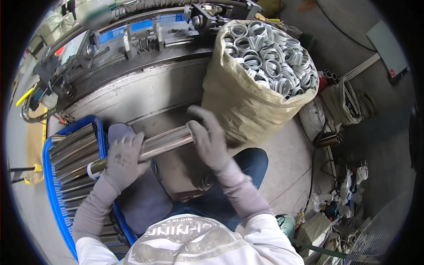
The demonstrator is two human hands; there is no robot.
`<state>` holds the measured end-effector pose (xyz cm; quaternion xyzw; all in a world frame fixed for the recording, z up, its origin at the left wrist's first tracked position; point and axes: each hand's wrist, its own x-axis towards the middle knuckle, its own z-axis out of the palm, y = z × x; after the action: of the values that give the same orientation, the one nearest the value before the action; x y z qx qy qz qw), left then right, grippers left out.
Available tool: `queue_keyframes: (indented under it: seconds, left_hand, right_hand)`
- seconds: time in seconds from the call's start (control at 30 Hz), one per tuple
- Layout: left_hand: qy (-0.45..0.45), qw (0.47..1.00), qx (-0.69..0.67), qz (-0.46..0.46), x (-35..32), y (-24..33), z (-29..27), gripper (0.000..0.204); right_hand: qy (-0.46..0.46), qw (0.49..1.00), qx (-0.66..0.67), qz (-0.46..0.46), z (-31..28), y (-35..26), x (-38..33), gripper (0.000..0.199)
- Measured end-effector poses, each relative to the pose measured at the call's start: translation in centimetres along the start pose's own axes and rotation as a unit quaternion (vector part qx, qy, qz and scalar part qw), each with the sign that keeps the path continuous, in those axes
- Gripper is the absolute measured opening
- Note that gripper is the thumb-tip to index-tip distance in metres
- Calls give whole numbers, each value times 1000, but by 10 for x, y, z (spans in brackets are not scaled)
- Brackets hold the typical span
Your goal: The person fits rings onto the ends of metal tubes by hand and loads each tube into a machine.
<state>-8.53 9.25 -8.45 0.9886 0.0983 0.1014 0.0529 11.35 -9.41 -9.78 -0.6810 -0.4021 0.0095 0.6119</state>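
A shiny metal tube (165,143) lies across my lap, slanting up to the right. My left hand (123,161), in a grey glove, grips its lower left part. My right hand (207,137), also gloved, is closed over the tube's upper right end. A pale ring sits around the tube near its left end, beside my left hand. To my left, a blue crate (53,194) holds several more metal tubes laid side by side.
A tan sack (238,101) full of grey plastic rings (269,57) stands ahead on the right. A metal machine (141,39) with blue parts and hoses runs across the back. Bags and clutter lie on the concrete floor at right.
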Motion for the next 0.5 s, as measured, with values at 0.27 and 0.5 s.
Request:
queue_keyframes:
  seconds: [0.27,0.5]
  left_hand:
    - [-1,999,-29,-19,-12,-9,19,68]
    - [-44,997,-35,50,-17,-4,1,70]
  right_hand:
    - [141,758,-625,-123,-203,-3,195,39]
    - [131,858,-485,-104,-235,9,197,20]
